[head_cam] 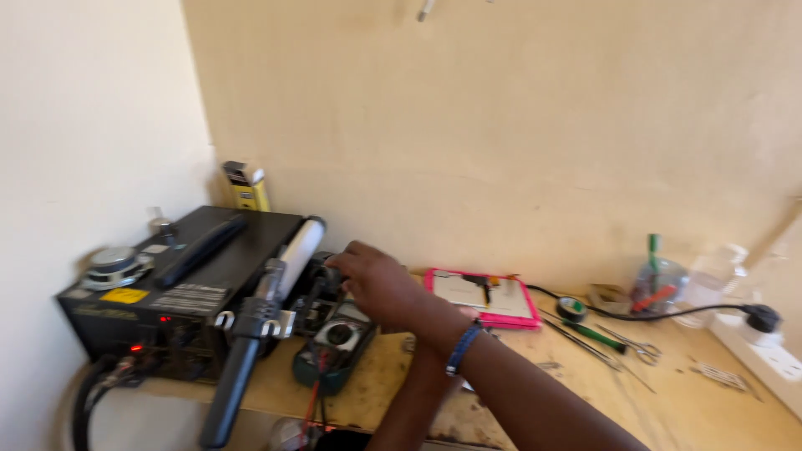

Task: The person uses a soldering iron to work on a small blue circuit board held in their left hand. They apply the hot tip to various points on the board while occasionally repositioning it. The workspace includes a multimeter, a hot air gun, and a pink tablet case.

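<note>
- Two forearms rise from the bottom edge of the view, both cut off there; the nearer one crosses over the other, so I cannot tell for sure which arm belongs to which side.
- Only one hand [376,282] shows clearly. It wears a blue wristband [462,347], reaches toward the worktop's left end, knuckles up, fingers curled down over something dark beside the multimeter [334,344]. Its palm side is hidden, so whether it grips or merely rests I cannot tell.
- The other hand is hidden behind that wrist; its state is not visible.
- The multimeter, dark green with a round dial, lies near the worktop's front edge, just under the hand, its red and black leads trailing off the front.
- To its left stands a black rework station [175,288] with a handpiece [251,334] in its side holder, the tip cut off below.
- A pink-framed board [484,299] lies at mid-worktop near the back wall.
- Toward the right end are a green-handled screwdriver [597,334], scissors [635,347] and a blurred clear bottle [660,280].
</note>
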